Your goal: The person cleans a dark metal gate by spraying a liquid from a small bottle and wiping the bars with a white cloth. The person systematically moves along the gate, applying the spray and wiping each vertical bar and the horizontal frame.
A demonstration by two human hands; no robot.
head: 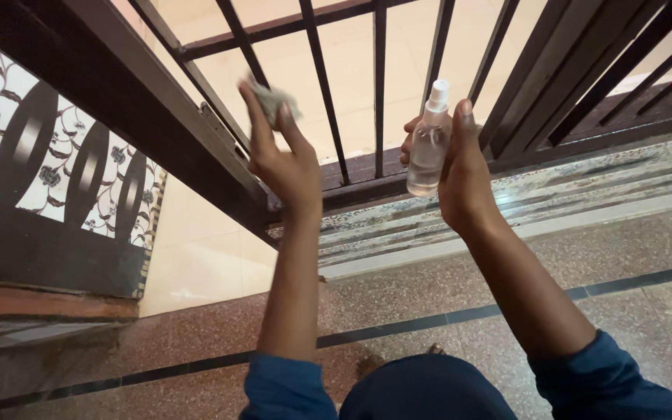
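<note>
Two raised hands face a dark gate (380,85): left hand (285,159) pinches a cloth (274,99) against a bar, right hand (460,167) grips an upright spray bottle (428,144), nozzle toward bars.

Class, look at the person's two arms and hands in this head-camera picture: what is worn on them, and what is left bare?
Both forearms are bare from the elbows to the left hand and right hand. Dark blue sleeves are pushed up near the elbows. No gloves, watch, rings or bracelets are visible.

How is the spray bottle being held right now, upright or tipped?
Upright. The clear spray bottle stands nozzle-up in the right hand, its base pointing down, in front of the dark gate bars.
</note>
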